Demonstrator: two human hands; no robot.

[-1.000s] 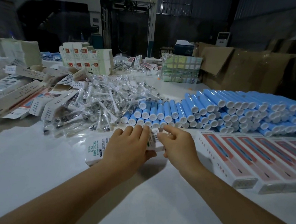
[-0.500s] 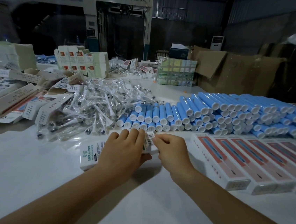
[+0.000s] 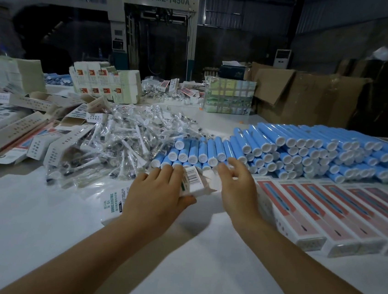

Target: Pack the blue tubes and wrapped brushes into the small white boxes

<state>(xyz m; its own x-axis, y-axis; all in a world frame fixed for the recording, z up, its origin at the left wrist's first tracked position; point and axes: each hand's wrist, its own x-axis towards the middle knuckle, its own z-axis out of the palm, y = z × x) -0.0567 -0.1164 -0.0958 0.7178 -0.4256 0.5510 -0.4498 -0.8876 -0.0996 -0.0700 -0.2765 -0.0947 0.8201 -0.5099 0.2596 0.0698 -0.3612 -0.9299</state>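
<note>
The left hand (image 3: 159,193) gripped a small white box (image 3: 192,182) lying on the white table (image 3: 35,238), fingers over its top and thumb beneath. The right hand (image 3: 239,187) hovered just beside the box's far end, fingers relaxed, holding nothing. Beyond lay the wrapped brushes (image 3: 121,144) and the stacked blue tubes (image 3: 307,149), with filled boxes (image 3: 324,215) lined up on the right.
</note>
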